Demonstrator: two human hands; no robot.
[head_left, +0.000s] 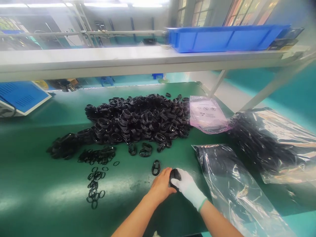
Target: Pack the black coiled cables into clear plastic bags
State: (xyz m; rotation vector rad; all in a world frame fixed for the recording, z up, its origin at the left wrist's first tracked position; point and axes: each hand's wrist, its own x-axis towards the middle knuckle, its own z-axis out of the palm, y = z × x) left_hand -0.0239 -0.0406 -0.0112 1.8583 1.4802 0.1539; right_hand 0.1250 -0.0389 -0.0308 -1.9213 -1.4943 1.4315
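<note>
Between my two hands is a short stack of black oval rings (175, 177), held just above or on the green table. My bare left hand (161, 186) closes on its left side, thumb below and fingers at the top. On the right side grips my right hand (186, 185), in a white glove with a green cuff. One black oval ring with a crossbar (156, 167) lies on the table just left of my fingertips. Beyond spreads a large heap of black oval rings (145, 120), many of them in stacks.
Thin black rings (93, 186) lie scattered at left. At right are a clear bag (237, 184) with black parts inside, a larger filled bag (269, 148) and a pinkish printed bag (207, 113). A blue bin (222, 39) stands on the shelf (98, 61) over the table.
</note>
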